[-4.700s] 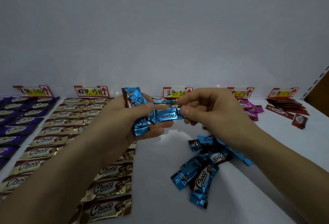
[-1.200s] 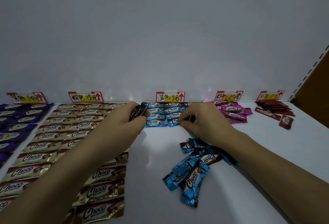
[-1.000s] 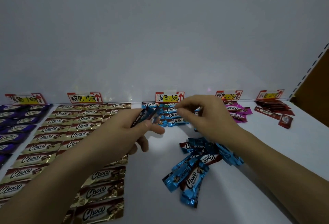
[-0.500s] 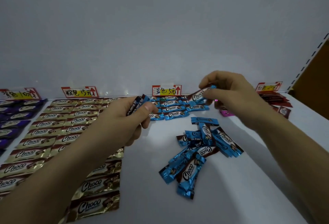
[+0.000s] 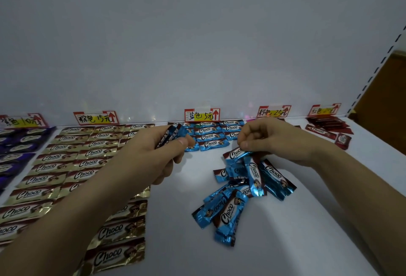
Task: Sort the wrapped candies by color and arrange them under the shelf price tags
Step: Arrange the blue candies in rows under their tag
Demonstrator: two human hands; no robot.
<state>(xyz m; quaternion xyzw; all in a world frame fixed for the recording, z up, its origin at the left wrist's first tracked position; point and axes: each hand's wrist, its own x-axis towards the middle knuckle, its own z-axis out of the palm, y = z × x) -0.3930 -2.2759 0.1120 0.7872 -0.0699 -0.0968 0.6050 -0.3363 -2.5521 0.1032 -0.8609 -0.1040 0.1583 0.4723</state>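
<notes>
Sorting is running mid-task. Gold candies [image 5: 87, 159] and purple candies [image 5: 15, 144] are lying in ordered rows on the left of the shelf [image 5: 307, 220]. Red candies [image 5: 325, 128] are sitting bunched at far right.

Blue rows [image 5: 211, 136] are building under the blue tag [image 5: 202, 115]: three columns, about ten laid, some covered.

Loose blue pile [image 5: 237, 194], near centre-right, is awaiting placement: roughly nine, overlapping, count uncertain.

Left hand [image 5: 158, 152] fingers are pinching a small blue stack [image 5: 173, 135], at least two, just beside the rows. Right hand [image 5: 270, 141] fingers are pinching one blue candy [image 5: 236, 153] at the pile's far edge.

Price tags showing: five.
</notes>
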